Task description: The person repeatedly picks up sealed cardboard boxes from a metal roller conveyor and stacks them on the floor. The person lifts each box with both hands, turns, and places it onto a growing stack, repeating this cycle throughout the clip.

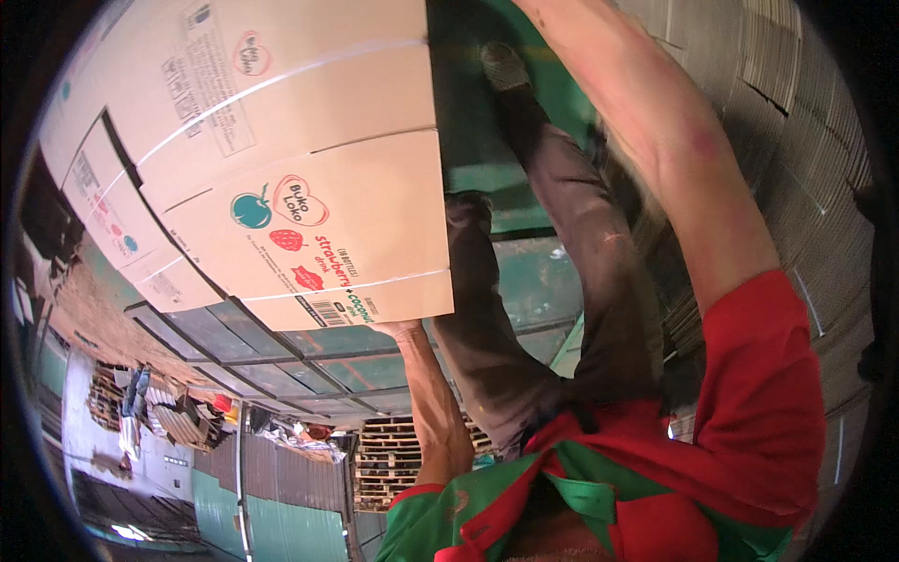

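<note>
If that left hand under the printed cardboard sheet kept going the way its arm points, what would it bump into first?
The flat cardboard carton itself: the left hand is already at its lower edge, apparently touching it, fingers hidden behind. Depth is hard to judge here.

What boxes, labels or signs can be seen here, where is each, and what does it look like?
Flat cardboard box: upper left, held at its lower edge by the left hand; tan, creased, unfolded.
Fruit pictures: on the box's lower panel; a teal round fruit, red berries, a red heart outline.
Striped code patch: near the box's bottom edge; small, black and white.
Stacked flat cardboard: right side; grey-brown layered edges.
</note>
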`<state>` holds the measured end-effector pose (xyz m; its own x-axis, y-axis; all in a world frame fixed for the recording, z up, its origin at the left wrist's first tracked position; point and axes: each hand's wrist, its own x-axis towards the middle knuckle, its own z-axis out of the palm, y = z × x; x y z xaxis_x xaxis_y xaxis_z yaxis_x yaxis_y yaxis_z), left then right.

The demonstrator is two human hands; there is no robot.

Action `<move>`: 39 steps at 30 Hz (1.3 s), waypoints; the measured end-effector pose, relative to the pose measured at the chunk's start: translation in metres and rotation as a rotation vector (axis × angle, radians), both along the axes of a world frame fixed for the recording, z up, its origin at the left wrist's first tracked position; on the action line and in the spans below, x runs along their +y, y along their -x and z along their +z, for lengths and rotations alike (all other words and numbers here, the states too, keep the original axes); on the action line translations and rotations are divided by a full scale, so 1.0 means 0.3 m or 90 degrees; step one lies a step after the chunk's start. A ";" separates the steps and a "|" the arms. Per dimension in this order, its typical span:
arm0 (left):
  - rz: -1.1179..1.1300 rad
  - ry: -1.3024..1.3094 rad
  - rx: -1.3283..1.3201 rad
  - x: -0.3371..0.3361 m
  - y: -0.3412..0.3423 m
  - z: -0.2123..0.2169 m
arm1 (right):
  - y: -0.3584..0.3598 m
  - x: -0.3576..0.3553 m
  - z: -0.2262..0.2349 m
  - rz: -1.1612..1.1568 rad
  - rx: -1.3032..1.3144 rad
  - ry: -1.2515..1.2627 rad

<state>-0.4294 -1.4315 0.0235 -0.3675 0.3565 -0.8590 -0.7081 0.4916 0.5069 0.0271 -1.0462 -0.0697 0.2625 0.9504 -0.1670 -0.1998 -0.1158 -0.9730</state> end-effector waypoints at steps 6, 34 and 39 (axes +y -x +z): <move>0.015 -0.071 -0.036 0.012 0.003 0.005 | -0.014 -0.042 -0.012 0.038 0.136 0.026; -0.077 0.177 -0.060 -0.174 0.015 0.231 | 0.300 -1.073 0.505 0.077 -0.221 0.769; -0.353 0.292 -0.019 -0.310 -0.041 0.545 | 0.049 -1.333 0.434 0.023 -0.091 0.635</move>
